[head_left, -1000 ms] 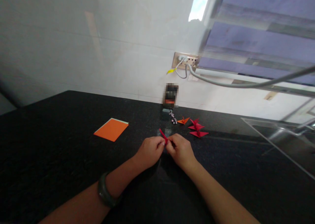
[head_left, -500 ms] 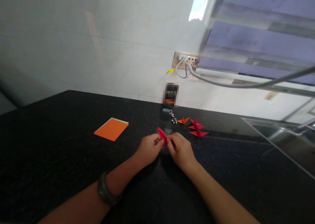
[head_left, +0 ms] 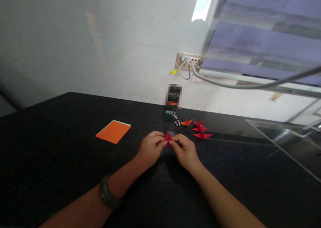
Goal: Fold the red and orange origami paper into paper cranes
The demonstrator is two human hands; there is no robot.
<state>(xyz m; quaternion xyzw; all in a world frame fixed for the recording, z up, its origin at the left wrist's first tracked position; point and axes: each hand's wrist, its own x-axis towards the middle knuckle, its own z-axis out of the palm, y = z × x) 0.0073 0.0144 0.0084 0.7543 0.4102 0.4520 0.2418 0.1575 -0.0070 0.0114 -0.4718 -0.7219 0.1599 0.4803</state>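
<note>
At left on the dark counter (head_left: 62,147), orange paper (head_left: 114,133) lies flat, apparently untouched. Centrally, forearms (head_left: 215,188) angled inward, the left hand (head_left: 151,148) and right hand (head_left: 186,149) each pinch one side of a small red paper (head_left: 168,136), seemingly part-folded. Rightward, an orange bird (head_left: 187,123) and red birds (head_left: 202,136) look finished.

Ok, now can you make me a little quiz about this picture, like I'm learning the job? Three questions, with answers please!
1. True or false: the left hand and the right hand both hold the red folded paper.
2. The bangle is: A) around the right arm; B) around the left arm; C) lying on the counter.
3. Fill in: the top sheet of the flat paper pile is ____.

Key: 1 true; 2 B; 3 orange.
</note>
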